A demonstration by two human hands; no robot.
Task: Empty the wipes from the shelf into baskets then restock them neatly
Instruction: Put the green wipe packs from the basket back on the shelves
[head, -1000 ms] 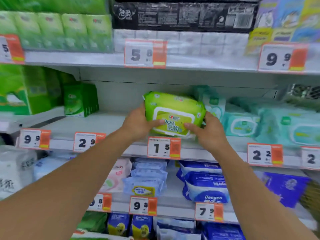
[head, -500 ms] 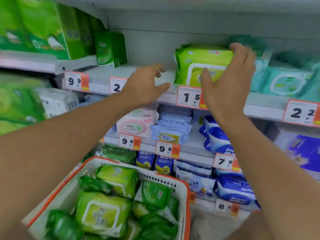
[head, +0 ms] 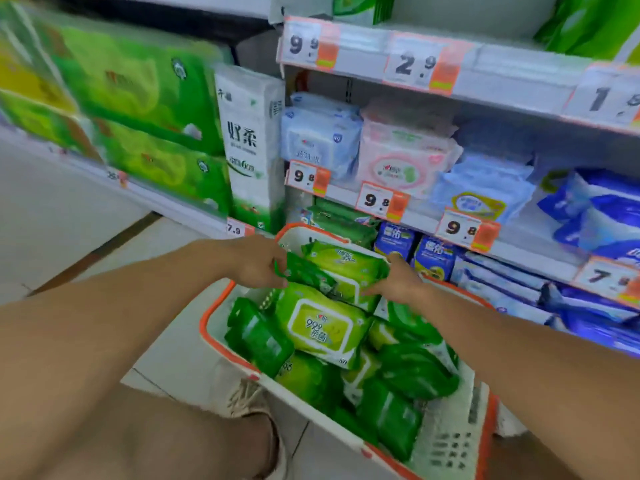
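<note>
both hands (head: 259,263) (head: 398,284) grip a green wipes pack (head: 346,263) in the basket (head: 214,337).

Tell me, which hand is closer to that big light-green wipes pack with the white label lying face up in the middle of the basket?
Left. The left hand sits just above the pack's upper-left corner, gripping a dark green packet. The right hand holds another light-green pack further toward its upper right.

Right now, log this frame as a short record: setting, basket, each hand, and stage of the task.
setting: shop aisle, shelves with price tags
basket: white with orange rim, on the floor, full of green wipes packs
left hand: grips a dark green pack
right hand: holds a light green pack at the basket's far end
stage: picking packs from the basket
</note>
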